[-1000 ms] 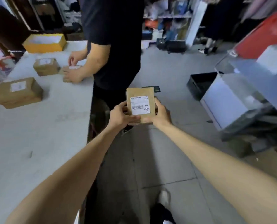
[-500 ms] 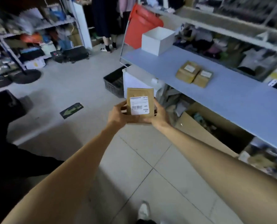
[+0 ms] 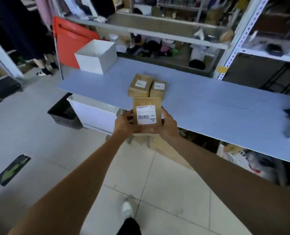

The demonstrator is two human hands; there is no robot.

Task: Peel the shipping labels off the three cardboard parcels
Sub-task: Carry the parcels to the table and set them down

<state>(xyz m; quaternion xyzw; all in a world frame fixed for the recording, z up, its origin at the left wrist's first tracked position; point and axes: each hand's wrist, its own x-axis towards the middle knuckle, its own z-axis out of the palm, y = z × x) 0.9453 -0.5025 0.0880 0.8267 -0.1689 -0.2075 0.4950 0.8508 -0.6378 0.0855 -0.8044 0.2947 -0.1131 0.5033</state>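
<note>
**Holding the parcel [image 3: 146, 101] upright, label [image 3: 146, 115] facing up at us**

Left hand [image 3: 124, 122] grips its left edge, right hand [image 3: 168, 126] its right. Long axis runs away from the body. The label is unpeeled, with the right thumb likely nearest an edge. Beyond, on the counter [image 3: 208, 102], are 2 more: left parcel [image 3: 140, 85] just beside right parcel [image 3: 158, 89].

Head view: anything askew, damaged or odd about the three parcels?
Nothing stands out. The held parcel shows no dents; its label lies flat, left hand and right hand gripping its sides. The left table parcel and right table parcel sit side by side on the table, labels up.
</note>
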